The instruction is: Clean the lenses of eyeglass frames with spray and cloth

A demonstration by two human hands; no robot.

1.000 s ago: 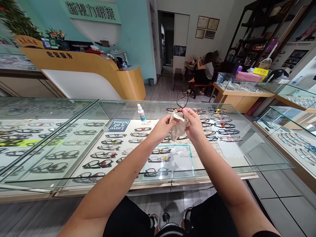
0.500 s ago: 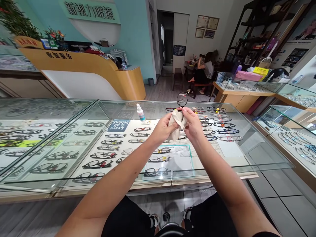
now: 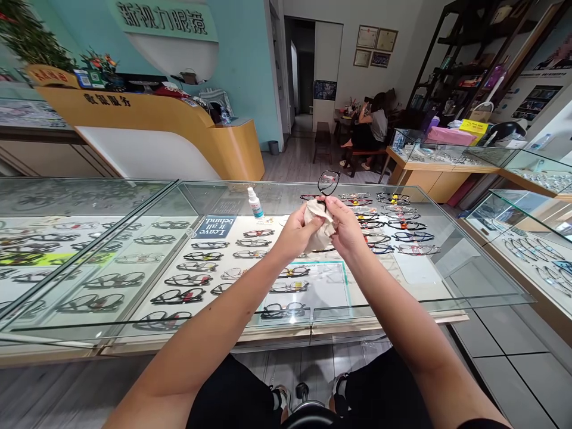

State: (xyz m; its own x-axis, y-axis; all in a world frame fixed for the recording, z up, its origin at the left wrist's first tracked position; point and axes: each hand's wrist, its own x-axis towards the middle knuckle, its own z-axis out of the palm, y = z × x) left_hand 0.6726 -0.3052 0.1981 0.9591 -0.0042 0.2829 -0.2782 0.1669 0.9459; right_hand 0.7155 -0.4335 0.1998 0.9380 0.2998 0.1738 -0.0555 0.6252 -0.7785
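Both hands meet above the glass counter. My left hand [image 3: 298,229] is closed on a beige cloth [image 3: 320,239], its thumb pressed into the folds. My right hand [image 3: 345,225] pinches a pair of dark-framed eyeglasses [image 3: 328,183] and touches the cloth's right side. One rim sticks up above the fingers; the cloth and fingers hide the rest of the frame. A white spray bottle [image 3: 255,202] with a blue label stands upright on the glass, left of my hands.
Rows of eyeglasses [image 3: 193,279] lie inside the glass display case [image 3: 384,304] beneath my hands. Another display case [image 3: 473,156] stands at right. A wooden service counter [image 3: 232,149] is at back left. A person [image 3: 373,125] sits at a table in the back.
The exposed rim has dipped slightly lower and tilted left. The cloth has been refolded between my fingers, its jagged edge now less visible. The spray bottle stays in place.
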